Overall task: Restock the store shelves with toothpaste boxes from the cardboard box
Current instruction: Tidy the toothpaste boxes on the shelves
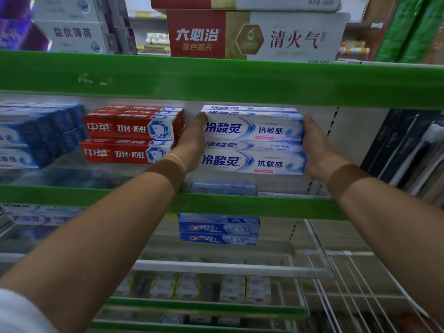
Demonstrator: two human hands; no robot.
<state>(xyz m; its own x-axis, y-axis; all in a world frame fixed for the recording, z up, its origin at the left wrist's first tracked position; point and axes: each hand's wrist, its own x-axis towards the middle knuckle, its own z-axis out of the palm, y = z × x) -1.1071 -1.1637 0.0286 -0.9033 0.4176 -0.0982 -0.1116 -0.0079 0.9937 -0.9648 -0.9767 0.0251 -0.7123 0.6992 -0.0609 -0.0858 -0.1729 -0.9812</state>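
Two bare forearms reach up and forward from the bottom corners of the view, a white sleeve (21,311) showing at the lower left. Below them lie wire racks and lower green-edged shelves with small pale packs that are too blurred to read. A little further in, two blue Crest boxes (218,233) sit stacked just under the green shelf rail (72,197).

Above that rail, the left hand (192,143) and the right hand (317,150) hold a stack of white-and-blue toothpaste boxes (253,140) between them, one hand at each end. The left hand lies flat against the stack's left end, its fingers running straight up to the top corner. The right hand wraps the right end, its thumb at the upper front corner and its palm at the lower box. The stack shows two front faces, one above the other, with further box tops behind; it sits inside the middle shelf bay, its bottom above the rail, though whether it rests on the shelf cannot be told.

Just left of the left hand stand red toothpaste boxes (129,135), and beyond them blue boxes (40,135). Dark toothbrush packs (408,150) stand at the right. Above the upper green rail (216,78), a large red, gold and white carton (254,34) sits on the top shelf.
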